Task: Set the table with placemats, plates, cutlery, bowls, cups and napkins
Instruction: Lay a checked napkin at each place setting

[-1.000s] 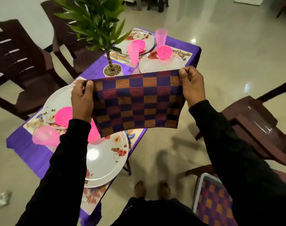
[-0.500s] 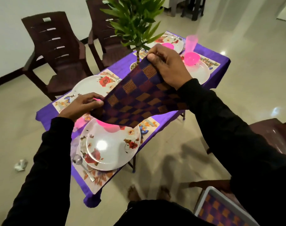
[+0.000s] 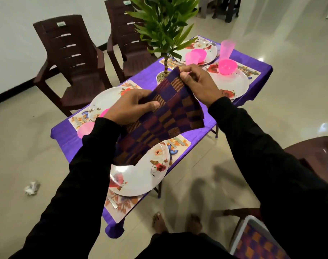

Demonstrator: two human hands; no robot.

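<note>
My napkin (image 3: 165, 118) is purple-maroon-orange checked, table (image 3: 193, 135) cloth purple, plates (image 3: 140, 176) white with red florals, bowls (image 3: 227, 66) and cups (image 3: 227, 48) pink, chairs (image 3: 73, 58) dark brown.

Long black sleeves (image 3: 267, 156) cover both arms down to the wrists, leaving the hands bare. The feet (image 3: 159, 222) are bare too. The dark garment (image 3: 178, 243) below is probably black trousers.

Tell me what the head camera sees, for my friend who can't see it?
Two hands, left hand and right hand, hold a checked napkin above a purple table. The table has flowered plates, pink bowls, pink cups and a plant; brown chairs stand beside it.
</note>
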